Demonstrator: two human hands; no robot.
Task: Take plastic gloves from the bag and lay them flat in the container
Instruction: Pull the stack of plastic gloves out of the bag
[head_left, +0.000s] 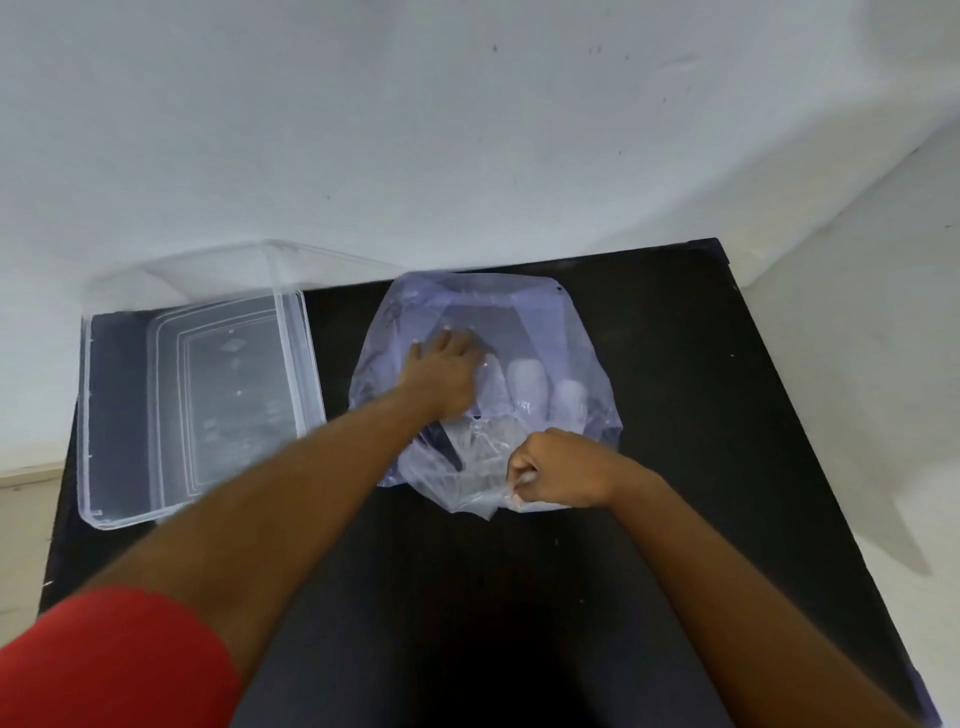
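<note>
Now left hand (448, 374) flat w/ fingers spread on bag (571, 332), right hand (558, 470) pinching bag's near edge

Bare black table (675, 415) lies right of the bag (582, 338); container (93, 415) blocks left.

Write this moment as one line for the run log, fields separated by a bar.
left hand: flat on bag | right hand: pinching bag's near edge | container: open, looks empty, left of bag | gloves: none laid yet
</note>
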